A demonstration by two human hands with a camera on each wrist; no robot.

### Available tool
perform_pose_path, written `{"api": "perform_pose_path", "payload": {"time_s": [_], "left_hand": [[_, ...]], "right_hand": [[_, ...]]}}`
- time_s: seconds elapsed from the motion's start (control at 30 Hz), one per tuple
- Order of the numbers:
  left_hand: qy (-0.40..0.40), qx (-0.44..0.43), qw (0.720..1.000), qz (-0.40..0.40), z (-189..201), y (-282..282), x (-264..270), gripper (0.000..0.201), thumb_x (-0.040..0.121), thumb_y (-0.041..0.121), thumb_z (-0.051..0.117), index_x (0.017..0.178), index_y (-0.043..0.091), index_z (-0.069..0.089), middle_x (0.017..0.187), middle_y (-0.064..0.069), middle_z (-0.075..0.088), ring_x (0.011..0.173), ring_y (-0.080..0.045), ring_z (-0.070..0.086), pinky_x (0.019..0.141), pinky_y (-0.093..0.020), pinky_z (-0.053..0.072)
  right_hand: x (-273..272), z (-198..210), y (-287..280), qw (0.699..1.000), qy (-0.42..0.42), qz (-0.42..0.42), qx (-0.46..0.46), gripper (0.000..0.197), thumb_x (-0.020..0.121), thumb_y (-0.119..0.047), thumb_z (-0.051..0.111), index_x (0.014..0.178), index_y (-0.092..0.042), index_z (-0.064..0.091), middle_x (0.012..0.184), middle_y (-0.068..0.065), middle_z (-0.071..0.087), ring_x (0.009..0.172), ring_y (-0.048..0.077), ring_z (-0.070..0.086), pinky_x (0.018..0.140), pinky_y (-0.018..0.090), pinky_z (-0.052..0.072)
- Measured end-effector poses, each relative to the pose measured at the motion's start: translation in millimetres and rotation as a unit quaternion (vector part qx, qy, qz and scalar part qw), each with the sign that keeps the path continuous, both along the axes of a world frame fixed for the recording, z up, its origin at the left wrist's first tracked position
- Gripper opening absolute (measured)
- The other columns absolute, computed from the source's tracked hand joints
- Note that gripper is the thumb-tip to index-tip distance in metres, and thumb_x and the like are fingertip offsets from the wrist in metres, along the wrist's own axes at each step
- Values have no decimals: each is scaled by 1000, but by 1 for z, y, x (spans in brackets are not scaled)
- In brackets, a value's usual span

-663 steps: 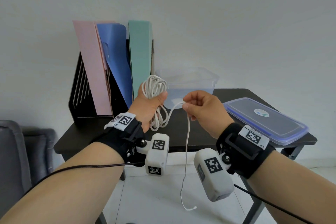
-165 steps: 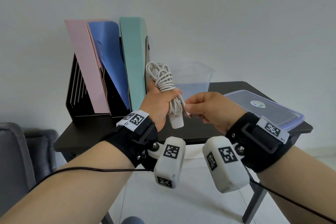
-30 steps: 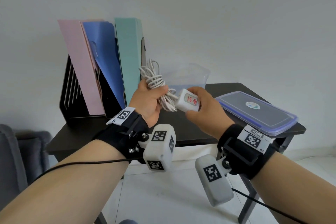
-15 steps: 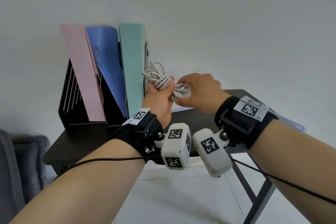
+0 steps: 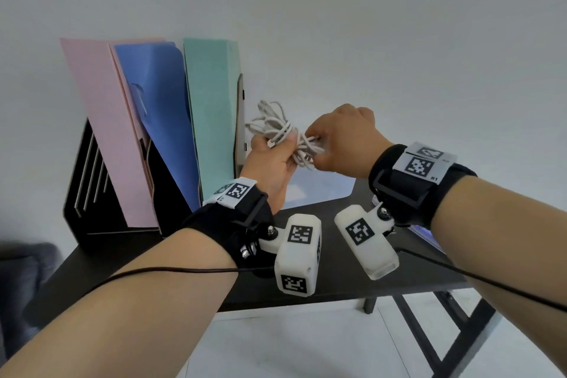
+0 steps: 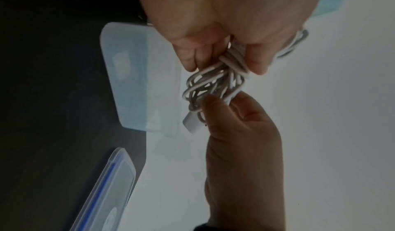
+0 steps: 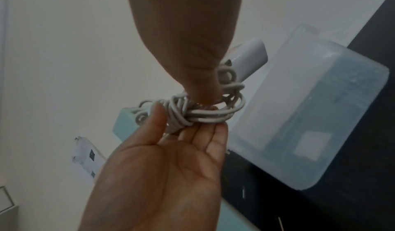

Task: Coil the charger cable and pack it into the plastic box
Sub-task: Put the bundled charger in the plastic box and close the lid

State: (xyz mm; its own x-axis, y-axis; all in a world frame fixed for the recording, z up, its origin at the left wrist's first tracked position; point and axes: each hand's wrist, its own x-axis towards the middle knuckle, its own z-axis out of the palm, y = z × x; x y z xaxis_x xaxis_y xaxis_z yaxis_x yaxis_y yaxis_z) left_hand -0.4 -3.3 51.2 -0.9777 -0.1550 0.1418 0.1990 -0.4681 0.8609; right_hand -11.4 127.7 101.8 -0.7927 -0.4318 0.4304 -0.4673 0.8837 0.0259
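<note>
The white charger cable (image 5: 274, 129) is wound into a tight bundle held up in the air. My left hand (image 5: 277, 147) grips the middle of the cable bundle (image 6: 213, 86) between thumb and fingers. My right hand (image 5: 317, 149) pinches the bundle's other end (image 7: 205, 113), with the white charger plug (image 7: 250, 55) tucked under its fingers. Both hands hover just above the clear plastic box (image 5: 322, 190), which stands open on the black table (image 5: 337, 279). The plastic box (image 7: 310, 116) looks empty in the right wrist view.
A black file rack (image 5: 92, 193) with pink, blue and green folders (image 5: 211, 120) stands at the table's back left. The box lid (image 6: 107, 192), clear with a blue rim, lies to the right of the box. A grey seat (image 5: 18, 270) sits at the lower left.
Both hands rose and moved forward with the bundle, from beside the box to above it. The right hand turned over, so the charger plug is hidden under its fingers.
</note>
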Motion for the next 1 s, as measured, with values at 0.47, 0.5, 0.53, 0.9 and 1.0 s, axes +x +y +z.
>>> {"api": "perform_pose_path", "payload": {"time_s": [0.47, 0.5, 0.53, 0.9, 1.0], "left_hand": [[-71, -555, 827, 47, -2, -14, -32, 47, 90, 13, 50, 137, 14, 45, 138, -7, 51, 109, -28, 63, 96, -34, 48], [-71, -578, 812, 40, -3, -14, -33, 43, 90, 10, 49, 133, 13, 50, 133, -8, 55, 108, -27, 63, 95, -33, 48], [-69, -590, 803, 47, -5, -16, -33, 39, 89, 7, 47, 126, 13, 56, 126, -9, 61, 107, -26, 63, 92, -31, 49], [-54, -566, 814, 115, -19, -26, -36, 24, 83, 8, 56, 102, 17, 69, 106, -1, 68, 95, -19, 62, 82, -24, 46], [-51, -573, 810, 112, -19, -25, -36, 24, 85, 8, 55, 103, 17, 68, 104, 0, 66, 88, -14, 58, 77, -21, 41]], "right_hand": [[-73, 5, 5, 997, -32, -60, -19, 19, 81, -17, 56, 94, -16, 70, 88, 10, 70, 77, 30, 58, 62, 30, 40], [-77, 2, 6, 997, -47, -62, -12, 21, 83, -16, 55, 98, -17, 70, 91, 9, 70, 78, 28, 57, 64, 29, 39], [-79, -1, 7, 996, -65, -63, -3, 24, 83, -14, 54, 101, -18, 70, 94, 8, 70, 80, 27, 56, 65, 29, 38], [-88, -13, 6, 967, -247, -43, 35, 31, 86, -13, 58, 116, -20, 66, 116, -1, 67, 90, 15, 55, 79, 25, 41], [-84, -17, 9, 963, -266, -39, 28, 28, 88, -13, 53, 107, -24, 70, 112, -4, 65, 97, 15, 55, 82, 25, 41]]}}
